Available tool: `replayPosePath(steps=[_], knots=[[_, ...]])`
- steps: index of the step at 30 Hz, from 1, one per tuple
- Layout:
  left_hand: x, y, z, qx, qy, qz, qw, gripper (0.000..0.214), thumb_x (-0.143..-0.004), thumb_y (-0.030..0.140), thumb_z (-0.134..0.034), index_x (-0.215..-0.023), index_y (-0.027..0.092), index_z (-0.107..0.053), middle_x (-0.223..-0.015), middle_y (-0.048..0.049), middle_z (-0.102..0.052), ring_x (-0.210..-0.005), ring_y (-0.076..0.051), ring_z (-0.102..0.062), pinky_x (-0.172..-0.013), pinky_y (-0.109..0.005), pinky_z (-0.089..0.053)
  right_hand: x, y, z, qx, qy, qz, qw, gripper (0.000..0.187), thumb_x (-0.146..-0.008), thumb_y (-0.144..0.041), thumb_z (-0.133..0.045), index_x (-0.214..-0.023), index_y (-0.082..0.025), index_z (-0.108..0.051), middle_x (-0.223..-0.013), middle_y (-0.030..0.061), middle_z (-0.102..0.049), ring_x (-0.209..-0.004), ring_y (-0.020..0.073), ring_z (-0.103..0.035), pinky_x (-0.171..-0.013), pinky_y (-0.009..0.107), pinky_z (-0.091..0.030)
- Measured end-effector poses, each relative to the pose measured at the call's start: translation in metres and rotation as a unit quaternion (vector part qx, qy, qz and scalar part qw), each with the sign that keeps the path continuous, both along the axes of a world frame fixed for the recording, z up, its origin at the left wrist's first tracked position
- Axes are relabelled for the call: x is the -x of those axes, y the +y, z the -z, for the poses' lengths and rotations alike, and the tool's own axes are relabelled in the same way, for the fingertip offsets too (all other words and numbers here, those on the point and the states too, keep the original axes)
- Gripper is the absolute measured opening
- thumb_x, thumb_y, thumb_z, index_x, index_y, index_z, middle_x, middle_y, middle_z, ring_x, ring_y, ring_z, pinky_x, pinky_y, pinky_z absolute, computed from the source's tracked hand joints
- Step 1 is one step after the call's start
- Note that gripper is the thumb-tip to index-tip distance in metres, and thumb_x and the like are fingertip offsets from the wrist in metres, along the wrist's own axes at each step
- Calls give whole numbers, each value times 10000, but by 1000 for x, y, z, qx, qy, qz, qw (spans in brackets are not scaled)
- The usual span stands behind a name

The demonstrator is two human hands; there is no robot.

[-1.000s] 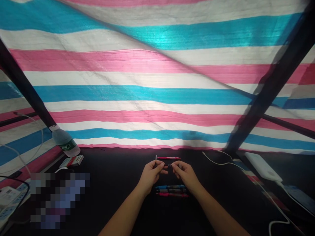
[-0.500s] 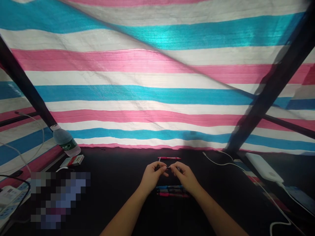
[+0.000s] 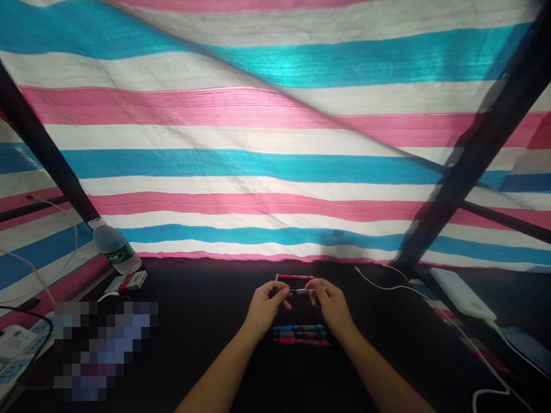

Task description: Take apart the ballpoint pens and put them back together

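A slim, pen-like piece, dark at its left end and clear or silvery along its middle, runs level between my two hands. My left hand pinches the dark end between thumb and fingers, and a short pale stick rises beside its fingertips. The other end sits in the closed fingers of my right hand, which hide part of it. Just beyond the fingertips lies a red pen. Nearer to me, below the hands, several pens rest side by side, among them a blue pen and a pink pen.
On the black tabletop, a water bottle and a small box stand at the back left. A power strip is at the left edge. To the right lie a white power bank and a cable. Striped sheeting hangs behind.
My right hand has shifted slightly right, away from the left, so more of the pen-like piece shows between them. The left hand has barely moved.
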State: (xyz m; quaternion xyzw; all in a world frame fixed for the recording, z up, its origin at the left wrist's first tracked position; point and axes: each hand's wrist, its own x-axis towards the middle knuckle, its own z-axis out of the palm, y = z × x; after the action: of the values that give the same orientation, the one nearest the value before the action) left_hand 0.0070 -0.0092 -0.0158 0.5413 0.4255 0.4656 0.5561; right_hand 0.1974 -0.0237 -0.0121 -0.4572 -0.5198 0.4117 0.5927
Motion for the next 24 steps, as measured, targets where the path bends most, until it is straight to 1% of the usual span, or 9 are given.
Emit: replayPosePath(steps=[5, 9, 11, 13, 15, 17, 20, 22, 24], knots=[[-1, -1, -2, -3, -18, 4, 1000, 372, -805, 483, -769, -938, 136, -740, -633, -44, -694, -463, -98, -444, -475, -227, -226, 3, -1, 0, 34, -16, -53, 998, 377, -820, -588, -743, -803, -211, -750, -591, 1, -593, -532, 166, -522, -527, 291, -399], [-2, -4, -8, 9, -43, -2, 999, 379, -753, 473, -814, -933, 147, -748, -530, 30, -559, -461, -93, -417, -472, -223, -225, 5, -2, 7, 54, -4, -145, 988, 318, -767, -490, -825, -932, -222, -780, -717, 14, -673, -647, 183, -604, -624, 304, -469], [-2, -5, -9, 17, -45, 8, 999, 398, -754, 458, -815, -986, 142, -750, -524, 62, -486, -451, -74, -345, -468, -222, -204, 6, -3, 8, 54, -9, -182, 982, 324, -800, -467, -802, -1017, -229, -773, -831, 34, -703, -742, 201, -630, -702, 327, -496], [-1, -5, -8, 33, -54, 27, 998, 449, -788, 447, -777, -1112, 137, -740, -611, 53, -499, -463, -62, -301, -466, -226, -186, 7, -4, 6, 42, -15, -193, 980, 285, -843, -438, -764, -1031, -223, -754, -873, 44, -706, -801, 214, -634, -769, 351, -499], [0, -4, -6, 46, -67, 47, 996, 485, -842, 409, -696, -1248, 143, -704, -727, 19, -542, -494, -69, -314, -473, -232, -212, 7, -4, 3, 27, 0, -189, 982, 205, -870, -386, -731, -992, -222, -720, -883, 44, -702, -836, 220, -634, -817, 364, -489], [2, -2, -4, 35, -66, 59, 995, 477, -851, 325, -634, -1296, 165, -694, -830, -11, -566, -558, -95, -388, -510, -242, -295, 6, -2, 3, 22, 35, -171, 984, 110, -867, -317, -692, -928, -229, -668, -865, 29, -682, -820, 209, -620, -804, 351, -479], [5, -1, -4, -34, -20, 48, 998, 455, -832, 233, -620, -1276, 232, -722, -910, -20, -550, -711, -144, -492, -648, -263, -409, 3, 2, 6, 26, 74, -116, 990, 82, -810, -271, -628, -768, -232, -570, -731, -9, -574, -654, 171, -508, -635, 298, -424], [7, -2, -6, -96, 27, 37, 994, 433, -842, 213, -643, -1262, 265, -732, -933, -28, -551, -824, -180, -536, -767, -285, -443, 0, 3, 7, 14, 45, -96, 994, 99, -818, -291, -600, -752, -233, -555, -728, -11, -530, -621, 166, -450, -583, 286, -385], [8, -4, -9, -139, 68, 38, 987, 404, -843, 202, -675, -1235, 273, -747, -956, -44, -582, -895, -210, -561, -838, -309, -449, -2, 1, 6, -26, -34, -53, 998, 72, -862, -307, -626, -900, -245, -622, -799, -2, -537, -694, 184, -489, -643, 295, -415]])
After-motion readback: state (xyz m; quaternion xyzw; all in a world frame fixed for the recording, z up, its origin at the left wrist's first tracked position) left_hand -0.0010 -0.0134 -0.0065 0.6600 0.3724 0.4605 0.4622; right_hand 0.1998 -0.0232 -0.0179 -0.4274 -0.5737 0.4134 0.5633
